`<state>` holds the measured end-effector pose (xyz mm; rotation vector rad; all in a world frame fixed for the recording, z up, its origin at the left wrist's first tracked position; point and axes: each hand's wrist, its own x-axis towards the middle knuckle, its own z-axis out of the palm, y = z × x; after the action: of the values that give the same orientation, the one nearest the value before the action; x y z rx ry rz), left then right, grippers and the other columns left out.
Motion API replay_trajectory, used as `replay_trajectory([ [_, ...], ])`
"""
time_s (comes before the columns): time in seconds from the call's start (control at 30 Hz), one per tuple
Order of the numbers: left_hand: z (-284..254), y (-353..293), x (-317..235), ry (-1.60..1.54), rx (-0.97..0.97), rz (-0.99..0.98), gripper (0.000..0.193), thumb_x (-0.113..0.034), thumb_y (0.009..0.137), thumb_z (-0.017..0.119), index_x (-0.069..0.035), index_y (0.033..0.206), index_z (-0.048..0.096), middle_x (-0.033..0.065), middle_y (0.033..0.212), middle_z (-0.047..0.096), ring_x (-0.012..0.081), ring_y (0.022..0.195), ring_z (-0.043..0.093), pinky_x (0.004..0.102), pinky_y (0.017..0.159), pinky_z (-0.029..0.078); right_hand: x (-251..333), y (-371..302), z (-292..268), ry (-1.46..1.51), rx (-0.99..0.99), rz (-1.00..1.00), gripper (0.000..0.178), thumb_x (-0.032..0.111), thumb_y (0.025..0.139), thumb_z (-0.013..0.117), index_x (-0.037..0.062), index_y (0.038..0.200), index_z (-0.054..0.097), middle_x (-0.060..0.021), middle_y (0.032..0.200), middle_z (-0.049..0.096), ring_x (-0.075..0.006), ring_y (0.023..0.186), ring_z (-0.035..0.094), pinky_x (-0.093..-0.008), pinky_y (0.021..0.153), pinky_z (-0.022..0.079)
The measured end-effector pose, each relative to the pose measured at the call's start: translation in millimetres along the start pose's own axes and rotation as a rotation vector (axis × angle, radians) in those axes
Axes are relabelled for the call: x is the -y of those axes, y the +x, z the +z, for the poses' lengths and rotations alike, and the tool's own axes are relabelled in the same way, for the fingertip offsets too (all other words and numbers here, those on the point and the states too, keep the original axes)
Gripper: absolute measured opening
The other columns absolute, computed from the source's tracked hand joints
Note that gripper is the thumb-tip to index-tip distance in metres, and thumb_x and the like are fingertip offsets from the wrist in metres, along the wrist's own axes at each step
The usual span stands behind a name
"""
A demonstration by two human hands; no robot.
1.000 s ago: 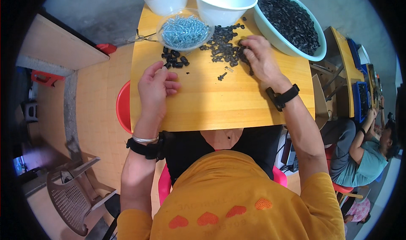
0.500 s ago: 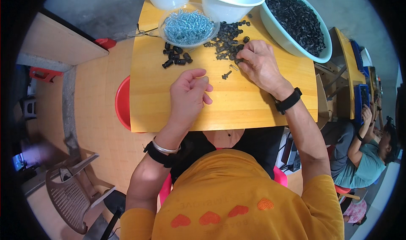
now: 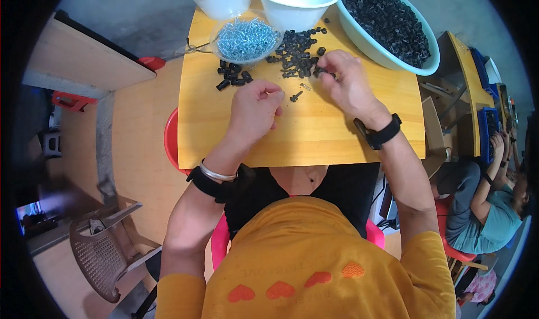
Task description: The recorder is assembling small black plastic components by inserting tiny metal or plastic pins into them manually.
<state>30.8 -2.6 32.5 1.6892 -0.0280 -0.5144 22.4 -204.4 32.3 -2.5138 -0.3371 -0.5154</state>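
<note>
My right hand is at the right edge of a loose pile of small black plastic parts. Its thumb and forefinger close on one small black plastic part. To the left, my left hand hovers over the table with its fingers curled and the tips pressed together; whether anything is between them is hidden. Between the hands lie a small metal spring and a black plunger-like piece. Several black barrel-shaped pieces sit beyond my left hand.
A clear bowl of metal springs stands at the table's back left. Behind it are two white tubs. A large pale-green basin of black parts fills the back right. A red basin is beside the table; a co-worker sits at right.
My left hand has moved slightly up, and its fingers have drawn together. My right hand has shifted a little, its fingertips still at the pile. The whole view has shifted slightly.
</note>
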Motion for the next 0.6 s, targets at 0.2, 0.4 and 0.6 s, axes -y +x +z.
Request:
replay_trajectory([
  [0.2,4.5,-14.6,-1.1,-0.101,0.075,-0.018,0.016,-0.013,0.085,0.054,-0.003,0.097,0.057,0.0036,0.069,0.059,0.0079,0.051,0.053,0.0196,0.045,0.04,22.4,-20.5,-14.6,0.752,0.115,0.501,0.012,0.006,0.079,0.058,0.0001,0.089,0.061,0.0008,0.075,0.057,-0.0056,0.068,0.048,-0.0191,0.062,0.04],
  [0.4,15.9,-41.3,8.3,-0.33,0.122,0.05,0.018,-0.012,0.086,0.052,-0.003,0.102,0.055,0.0037,0.074,0.06,0.009,0.057,0.056,0.0193,0.05,0.043,60.5,-36.1,-11.7,1.136,0.129,0.695,0.011,0.005,0.081,0.059,-0.0025,0.089,0.062,-0.0023,0.074,0.061,-0.0079,0.065,0.052,-0.0208,0.064,0.043],
  [0.6,8.5,-54.7,16.4,-0.364,0.182,0.317,0.024,-0.007,0.085,0.055,-0.004,0.108,0.053,0.0028,0.078,0.059,0.0077,0.059,0.055,0.0185,0.051,0.042,71.6,-51.1,-9.3,1.479,0.243,0.834,0.013,0.012,0.085,0.057,0.0,0.085,0.061,-0.0058,0.072,0.061,-0.0113,0.063,0.056,-0.0221,0.063,0.046],
])
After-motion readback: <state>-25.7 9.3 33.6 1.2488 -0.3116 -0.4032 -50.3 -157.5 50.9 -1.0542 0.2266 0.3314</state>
